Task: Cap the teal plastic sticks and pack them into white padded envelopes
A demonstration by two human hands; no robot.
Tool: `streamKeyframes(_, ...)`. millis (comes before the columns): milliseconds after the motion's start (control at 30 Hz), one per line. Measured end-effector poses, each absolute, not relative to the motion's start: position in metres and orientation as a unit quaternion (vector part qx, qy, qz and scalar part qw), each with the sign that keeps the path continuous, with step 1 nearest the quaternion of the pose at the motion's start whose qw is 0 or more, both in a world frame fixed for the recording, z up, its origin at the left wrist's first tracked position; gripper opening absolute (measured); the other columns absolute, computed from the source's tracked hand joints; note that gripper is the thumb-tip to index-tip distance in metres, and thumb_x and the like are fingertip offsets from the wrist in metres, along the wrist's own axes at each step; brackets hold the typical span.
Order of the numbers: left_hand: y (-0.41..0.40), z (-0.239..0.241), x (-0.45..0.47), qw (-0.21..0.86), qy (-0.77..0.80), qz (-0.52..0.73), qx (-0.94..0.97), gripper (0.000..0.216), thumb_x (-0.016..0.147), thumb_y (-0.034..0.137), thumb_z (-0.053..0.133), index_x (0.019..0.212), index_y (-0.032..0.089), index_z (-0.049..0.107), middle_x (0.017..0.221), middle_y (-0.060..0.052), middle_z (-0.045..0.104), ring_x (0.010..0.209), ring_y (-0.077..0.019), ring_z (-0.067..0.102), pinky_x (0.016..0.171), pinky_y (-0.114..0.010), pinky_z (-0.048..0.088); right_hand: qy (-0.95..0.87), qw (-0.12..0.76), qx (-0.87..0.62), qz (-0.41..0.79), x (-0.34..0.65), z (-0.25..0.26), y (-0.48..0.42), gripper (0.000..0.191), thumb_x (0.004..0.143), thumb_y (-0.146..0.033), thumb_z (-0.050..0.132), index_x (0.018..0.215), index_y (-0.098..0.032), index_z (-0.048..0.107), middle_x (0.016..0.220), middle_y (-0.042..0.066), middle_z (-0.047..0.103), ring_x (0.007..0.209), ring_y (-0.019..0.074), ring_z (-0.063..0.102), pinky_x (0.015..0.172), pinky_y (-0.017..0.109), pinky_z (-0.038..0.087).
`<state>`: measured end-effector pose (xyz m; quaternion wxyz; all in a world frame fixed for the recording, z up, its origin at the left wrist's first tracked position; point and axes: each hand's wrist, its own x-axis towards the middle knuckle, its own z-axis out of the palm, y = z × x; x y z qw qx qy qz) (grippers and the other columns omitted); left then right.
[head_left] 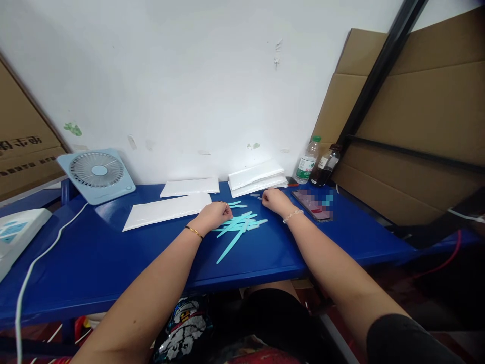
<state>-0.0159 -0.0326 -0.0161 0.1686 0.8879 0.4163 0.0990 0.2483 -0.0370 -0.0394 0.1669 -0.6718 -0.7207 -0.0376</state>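
A loose heap of thin light-blue strips (238,226) lies on the blue table (113,263) in front of me. My left hand (212,214), with a gold bracelet on the wrist, rests curled at the heap's left edge, and its fingers touch the strips. My right hand (276,200), wearing a bead bracelet, sits closed just past the heap's far right, pinching a small pale strip end that I cannot name. One long strip (229,247) sticks out of the heap toward me.
White flat packets (166,210) lie left of the heap, and a stack of them (255,178) stands by the wall. A phone (313,205), two bottles (307,161), a blue fan (96,174) with a white cable and cardboard sheets (417,126) surround the work area.
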Motion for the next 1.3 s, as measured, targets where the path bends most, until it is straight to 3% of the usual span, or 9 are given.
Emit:
streamKeyframes(200, -0.029, -0.02, -0.02, 0.132, 0.415, 0.126, 0.892, 0.017, 0.078, 0.034, 0.055, 0.08, 0.021, 0.065, 0.085, -0.003, 0.068, 0.072, -0.0171, 0.06, 0.057, -0.024, 0.039, -0.734, 0.181, -0.655, -0.015, 0.249, -0.041, -0.044, 0.005, 0.073, -0.012, 0.059, 0.075, -0.015, 0.062, 0.083, 0.007, 0.063, 0.074, 0.0155, 0.056, 0.065, 0.023, 0.039)
streamKeyframes(333, -0.027, -0.02, -0.021, 0.143, 0.377, 0.11, 0.908, 0.016, 0.077, 0.037, 0.059, 0.078, 0.021, 0.065, 0.079, -0.001, 0.066, 0.07, -0.016, 0.059, 0.054, -0.023, 0.036, -0.737, 0.28, -0.605, 0.107, 0.251, -0.042, -0.049, 0.008, 0.079, -0.024, 0.056, 0.079, -0.017, 0.06, 0.075, 0.002, 0.061, 0.066, 0.013, 0.053, 0.062, 0.022, 0.04)
streamKeyframes(433, -0.028, -0.019, -0.019, 0.092, 0.343, 0.1, 0.93, 0.016, 0.081, 0.031, 0.053, 0.077, 0.021, 0.064, 0.075, -0.001, 0.066, 0.068, -0.016, 0.058, 0.055, -0.024, 0.035, -0.754, 0.326, -0.54, 0.185, 0.241, -0.039, -0.054, 0.017, 0.081, -0.033, 0.056, 0.082, -0.017, 0.059, 0.077, 0.001, 0.061, 0.068, 0.0128, 0.052, 0.062, 0.023, 0.04)
streamKeyframes(633, -0.033, -0.017, -0.016, 0.0, 0.327, 0.087, 0.941, 0.021, 0.085, 0.026, 0.043, 0.078, 0.019, 0.062, 0.075, -0.004, 0.065, 0.065, -0.0168, 0.056, 0.055, -0.026, 0.033, -0.786, 0.32, -0.465, 0.252, 0.218, -0.035, -0.06, 0.021, 0.08, -0.038, 0.058, 0.083, -0.017, 0.059, 0.08, 0.001, 0.06, 0.071, 0.0126, 0.051, 0.066, 0.024, 0.041)
streamKeyframes(833, -0.03, -0.016, -0.022, -0.034, 0.348, 0.082, 0.933, 0.025, 0.089, 0.027, 0.039, 0.079, 0.018, 0.059, 0.078, -0.005, 0.065, 0.067, -0.0175, 0.057, 0.055, -0.026, 0.033, -0.764, 0.335, -0.496, 0.24, 0.231, -0.029, -0.064, 0.017, 0.08, -0.034, 0.057, 0.082, -0.017, 0.059, 0.078, 0.001, 0.06, 0.069, 0.0125, 0.052, 0.064, 0.024, 0.041)
streamKeyframes(1067, -0.022, -0.019, -0.027, -0.028, 0.36, 0.094, 0.928, 0.026, 0.091, 0.028, 0.037, 0.08, 0.018, 0.059, 0.083, -0.006, 0.066, 0.07, -0.018, 0.059, 0.061, -0.027, 0.038, -0.783, 0.254, -0.537, 0.184, 0.239, -0.024, -0.067, 0.012, 0.08, -0.027, 0.057, 0.079, -0.017, 0.064, 0.077, 0.002, 0.065, 0.07, 0.0142, 0.056, 0.065, 0.025, 0.042)
streamKeyframes(1300, -0.018, -0.023, -0.027, -0.013, 0.365, 0.092, 0.926, 0.027, 0.091, 0.031, 0.038, 0.08, 0.019, 0.06, 0.083, -0.006, 0.066, 0.071, -0.018, 0.059, 0.061, -0.027, 0.038, -0.804, 0.236, -0.526, 0.142, 0.236, -0.03, -0.063, 0.009, 0.076, -0.019, 0.059, 0.078, -0.016, 0.068, 0.072, 0.001, 0.064, 0.063, 0.0122, 0.056, 0.059, 0.023, 0.042)
